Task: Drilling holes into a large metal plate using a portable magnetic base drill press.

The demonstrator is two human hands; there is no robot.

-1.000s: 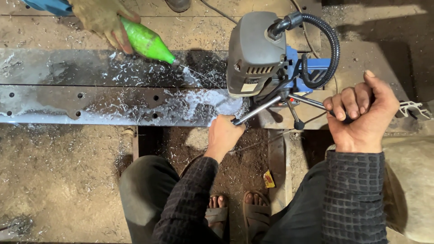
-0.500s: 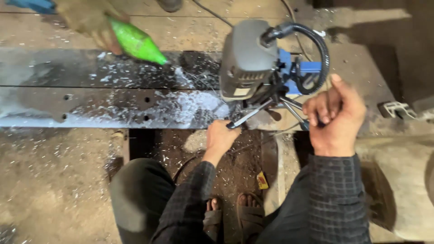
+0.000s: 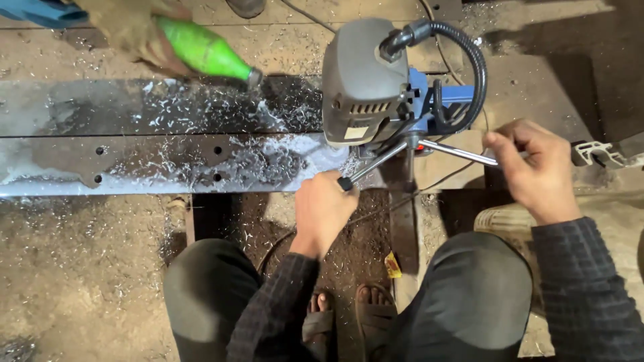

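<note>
i see a pale rectangular label on the lower front of the grey motor housing of the magnetic drill [image 3: 365, 84], just under a row of vent slots; i cannot read it at this size. a small yellow scrap of packaging [image 3: 393, 265] lies on the dirt floor between my knees, beside a dark upright bar. at the top left another person's gloved hand [image 3: 137, 30] tips a green plastic bottle [image 3: 204, 50], neck down and to the right, toward the wet patch beside the drill.

the drill stands on the right end of a long grey steel plate [image 3: 134, 144] that runs across the view from the left edge. its body is grey with a blue frame behind, and a black corrugated hose [image 3: 469, 60] loops from the top round to the right side. bright metal shavings and milky liquid cover the plate near the drill, and several small drilled holes show along the plate's lower strip.

three thin feed handles stick out below the motor. my left hand [image 3: 322, 211] rests at the black-tipped end of the lower left handle [image 3: 369, 167], fingers curled loosely, touching the knob; a full grasp i cannot confirm. my right hand [image 3: 533, 167] is clenched around the end of the right handle [image 3: 456, 153], which lies nearly level.
</note>
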